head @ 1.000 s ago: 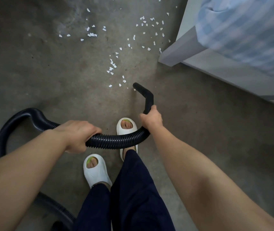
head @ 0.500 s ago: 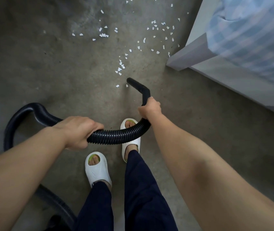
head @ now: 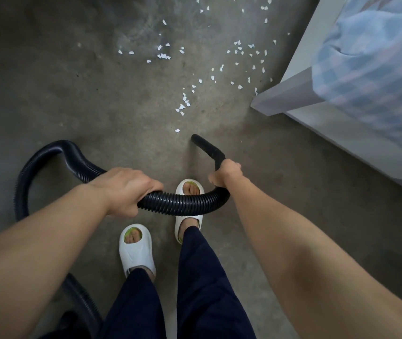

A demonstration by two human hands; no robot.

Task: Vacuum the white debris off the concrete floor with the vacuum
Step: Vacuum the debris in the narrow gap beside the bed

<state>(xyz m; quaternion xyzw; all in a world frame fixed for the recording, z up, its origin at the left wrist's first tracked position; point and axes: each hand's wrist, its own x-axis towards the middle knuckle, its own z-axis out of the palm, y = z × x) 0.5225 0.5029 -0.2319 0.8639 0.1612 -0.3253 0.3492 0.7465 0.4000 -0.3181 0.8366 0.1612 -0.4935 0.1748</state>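
1. Left grip (head: 126, 189): fingers curled over the top of the ribbed black hose (head: 182, 204), closed around it partway along its length.
2. Right grip (head: 226, 176): closed around the hose's front end, where it joins the rigid bent nozzle (head: 207, 148).
3. The hose sags in a shallow U between the 2 grips and crosses above the toe of the right slipper (head: 189, 218). Behind the left grip it loops out left over the concrete floor (head: 72, 94), then curves back toward the person's left side.
4. The nozzle angles forward and left from the right grip, with its tip low over the floor. Can't tell if it touches.
5. White debris (head: 182, 107): 1 chip (head: 177, 130) lies just ahead-left of the tip, with a small cluster beyond it. The rest is scattered farther out, right up to the corner of the bed frame (head: 290, 94).
6. The grey bed frame sits along the floor's right side, with blue checked bedding (head: 371, 69) on top.
7. Left slipper (head: 135, 253) is white and set back from the right one. Dark trousers (head: 202, 289) above both.
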